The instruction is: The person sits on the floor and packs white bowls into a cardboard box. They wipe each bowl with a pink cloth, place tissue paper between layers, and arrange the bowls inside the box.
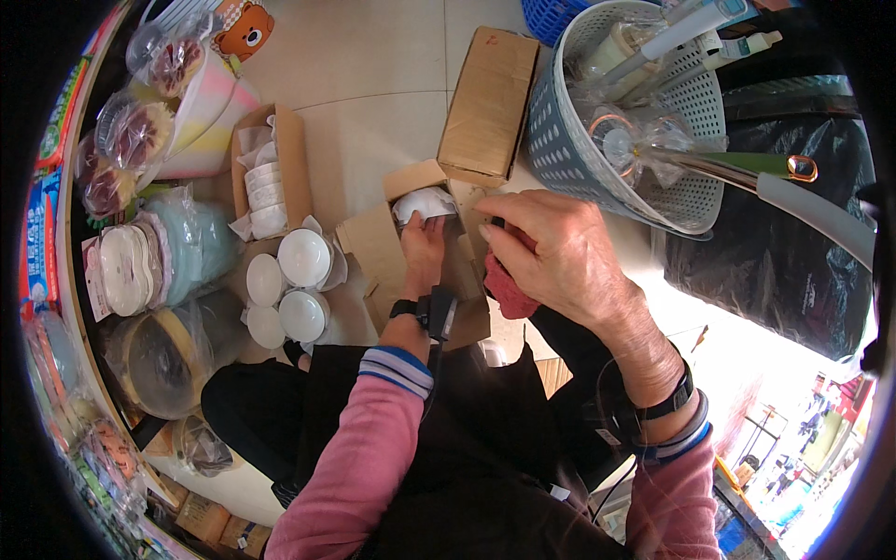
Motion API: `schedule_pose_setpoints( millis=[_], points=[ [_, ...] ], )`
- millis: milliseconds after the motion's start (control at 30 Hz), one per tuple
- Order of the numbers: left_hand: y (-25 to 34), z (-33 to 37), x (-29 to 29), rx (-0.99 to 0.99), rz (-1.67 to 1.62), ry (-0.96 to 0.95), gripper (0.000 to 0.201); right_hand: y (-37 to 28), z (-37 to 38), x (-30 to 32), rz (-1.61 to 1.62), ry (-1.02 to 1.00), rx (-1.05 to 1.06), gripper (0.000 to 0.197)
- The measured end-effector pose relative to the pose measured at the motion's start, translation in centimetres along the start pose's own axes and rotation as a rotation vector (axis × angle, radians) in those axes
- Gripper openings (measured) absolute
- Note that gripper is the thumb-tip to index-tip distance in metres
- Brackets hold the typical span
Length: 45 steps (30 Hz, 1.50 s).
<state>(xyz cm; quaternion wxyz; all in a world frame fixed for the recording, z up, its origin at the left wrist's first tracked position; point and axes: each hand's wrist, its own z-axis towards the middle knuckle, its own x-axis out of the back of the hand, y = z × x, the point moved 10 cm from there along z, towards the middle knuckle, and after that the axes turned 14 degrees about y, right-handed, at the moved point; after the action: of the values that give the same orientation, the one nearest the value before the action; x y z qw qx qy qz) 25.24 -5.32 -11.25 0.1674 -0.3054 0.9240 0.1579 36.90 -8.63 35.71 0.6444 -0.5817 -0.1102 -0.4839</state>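
My left hand (pixel 425 250) reaches into an opened cardboard box (pixel 373 257) on the floor in front of me. Its fingers grip a white bowl (pixel 425 203) at the box's far end. To the right, my right hand (pixel 560 257) is raised, its fingers curled round a crumpled red cloth (pixel 509 289) that hangs below the palm. Left of the box stand several small white bowls (pixel 303 258) in stacks, some with paper around them. Behind those, a second open carton (pixel 297 168) holds a row of white bowls on edge, with paper between.
A closed brown carton (pixel 490 103) lies beyond the open box. A grey perforated basket (pixel 569 140) with wrapped utensils stands at the right, beside a black plastic-wrapped package (pixel 775 252). Wrapped plates (pixel 126 266) and a wrapped round pan (pixel 163 359) line the left shelf.
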Motion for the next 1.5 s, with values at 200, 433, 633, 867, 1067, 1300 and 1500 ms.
schedule_pose_setpoints(
  millis=[200,433,633,867,1067,1300,1500],
  points=[
    [0.6,-0.7,-0.6,-0.018,-0.082,0.01,0.025,0.0,-0.1,0.0,0.001,-0.008,-0.002,0.014],
    [0.9,-1.3,-1.2,-0.03,-0.087,-0.023,0.025,0.1,-0.1,-0.2,-0.004,-0.023,-0.013,0.014],
    [0.0,-1.1,-1.5,0.02,0.058,-0.144,0.022,0.1,0.2,-0.1,-0.019,0.021,-0.025,0.016],
    [-1.0,-0.8,-2.2,-0.072,0.292,-0.162,0.014,0.1,0.1,-0.4,-0.003,-0.005,-0.026,0.017],
    [0.0,-2.0,-2.2,-0.098,0.172,-0.076,0.015,0.4,0.4,-0.2,0.001,0.019,-0.024,0.016],
    [1.1,-3.0,-1.2,-0.115,0.08,0.077,0.017,0.2,0.2,-0.4,0.002,0.008,-0.028,0.016],
    [1.2,-2.6,-1.8,-0.08,-0.001,0.027,0.02,0.3,0.3,-0.4,0.0,0.006,-0.024,0.016]
  ],
)
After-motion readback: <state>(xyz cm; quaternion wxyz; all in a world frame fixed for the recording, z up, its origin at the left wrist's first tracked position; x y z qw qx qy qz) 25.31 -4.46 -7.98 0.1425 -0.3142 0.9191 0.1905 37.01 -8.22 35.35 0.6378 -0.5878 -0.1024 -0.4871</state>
